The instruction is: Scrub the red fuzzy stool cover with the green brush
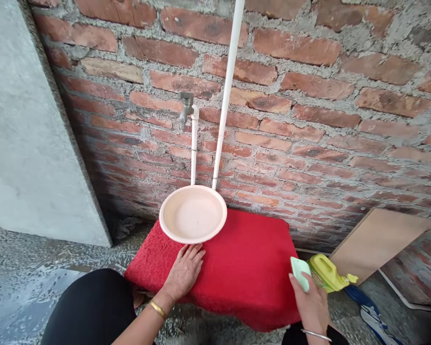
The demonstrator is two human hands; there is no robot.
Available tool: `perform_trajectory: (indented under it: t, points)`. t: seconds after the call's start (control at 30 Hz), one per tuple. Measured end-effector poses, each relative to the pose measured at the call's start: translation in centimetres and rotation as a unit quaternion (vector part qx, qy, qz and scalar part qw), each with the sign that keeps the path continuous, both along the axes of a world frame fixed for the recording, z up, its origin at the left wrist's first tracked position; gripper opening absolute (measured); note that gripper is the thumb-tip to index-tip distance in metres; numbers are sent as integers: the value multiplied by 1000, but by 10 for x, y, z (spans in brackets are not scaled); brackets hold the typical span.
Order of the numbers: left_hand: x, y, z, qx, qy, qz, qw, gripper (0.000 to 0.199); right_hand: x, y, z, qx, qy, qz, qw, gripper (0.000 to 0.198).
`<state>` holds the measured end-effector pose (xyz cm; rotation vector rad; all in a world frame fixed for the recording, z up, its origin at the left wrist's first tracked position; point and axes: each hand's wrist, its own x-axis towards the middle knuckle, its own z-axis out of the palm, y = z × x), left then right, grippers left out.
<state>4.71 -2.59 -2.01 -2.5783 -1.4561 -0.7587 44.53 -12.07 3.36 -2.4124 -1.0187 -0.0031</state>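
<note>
My left hand (187, 268) lies palm down on a red cloth (251, 258) spread over a low table or stool, its fingers extended. Its fingertips come close to the front rim of a pale round basin (193, 240); whether they touch it I cannot tell. At the right edge of the cloth, my right hand (311, 302) grips a light green oblong block (300, 272) with rounded corners, perhaps a bar of soap or a brush. The block's lower part is hidden by the fingers.
A tap (186, 108) on a white pipe (194, 148) stands behind the basin, before a brick wall (298, 48). A yellow-green jug (326, 273), a leaning brown board (377, 239) and slippers (375, 318) are at the right. A grey slab (32, 120) leans at the left, above wet ground.
</note>
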Motion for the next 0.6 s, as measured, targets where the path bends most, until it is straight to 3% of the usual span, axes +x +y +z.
perform_trajectory:
  t: [0.1, 0.2, 0.33, 0.47, 0.6]
  points:
    - [0, 0, 0, 0, 7, 1, 1000, 34, -54, 17, 2, 29, 29, 131, 991, 62]
    - [-1, 0, 0, 5, 8, -3, 1000, 34, -125, 38, 4, 32, 23, 284, 958, 42]
    - [-3, 1, -1, 12, 1, -8, 1000, 34, -182, 58, 9, 7, -31, 372, 928, 31]
    - [-2, 1, -1, 10, 2, -6, 1000, 33, -161, 66, 6, -27, -37, 348, 936, 32]
    - [-1, 0, 1, 6, 3, -6, 1000, 33, -84, 55, 1, -49, -42, 230, 971, 42]
